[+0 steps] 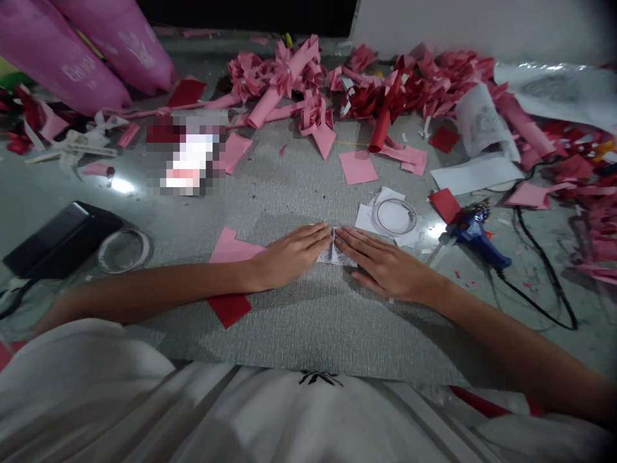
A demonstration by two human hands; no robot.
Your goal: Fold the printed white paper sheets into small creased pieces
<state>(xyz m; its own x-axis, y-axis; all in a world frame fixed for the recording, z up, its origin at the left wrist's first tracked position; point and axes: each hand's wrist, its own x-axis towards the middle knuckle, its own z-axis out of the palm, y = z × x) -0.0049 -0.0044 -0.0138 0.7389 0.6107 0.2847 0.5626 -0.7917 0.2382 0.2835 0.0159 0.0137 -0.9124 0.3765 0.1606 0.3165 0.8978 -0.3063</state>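
Note:
A small folded piece of white printed paper lies on the grey mat in front of me. My left hand lies flat with fingers stretched out, fingertips pressing the paper's left side. My right hand is flat too, fingers spread, pressing the paper's right side. The fingertips of both hands nearly meet over a raised crease in the middle. Under my left wrist lie a pink paper sheet and a red paper square.
A blue glue gun with a black cord lies right of my hands. A tape ring rests on white paper. A black box and a clear tape roll sit left. Heaps of pink and red paper flowers fill the back.

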